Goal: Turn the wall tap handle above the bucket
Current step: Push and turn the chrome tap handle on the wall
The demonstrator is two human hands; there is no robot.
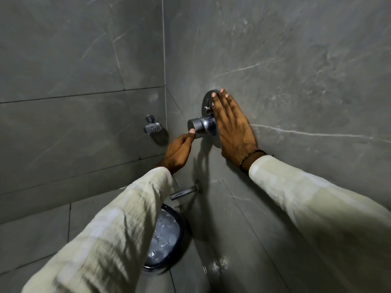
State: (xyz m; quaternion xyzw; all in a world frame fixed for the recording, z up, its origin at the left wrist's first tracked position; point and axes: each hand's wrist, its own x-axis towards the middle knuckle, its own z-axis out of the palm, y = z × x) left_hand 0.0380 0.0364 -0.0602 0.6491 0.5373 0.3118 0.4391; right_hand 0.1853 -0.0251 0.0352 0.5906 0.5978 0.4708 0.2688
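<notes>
A chrome cylindrical tap handle (200, 126) sticks out from a round chrome wall plate (208, 98) on the grey tiled wall. My left hand (177, 152) comes up from below, its fingers closed around the underside of the handle and a fingertip on its front rim. My right hand (231, 127) lies flat against the wall just right of the handle, fingers straight and together, covering much of the plate. Below, a chrome spout (184, 192) juts from the wall over a dark bucket (167, 237) holding water. My left sleeve hides part of the bucket.
A small chrome wall fitting with a metal dish (152, 126) hangs on the left wall near the corner. Grey marble-look tiles cover both walls. A wet patch (220, 264) shines low on the right wall.
</notes>
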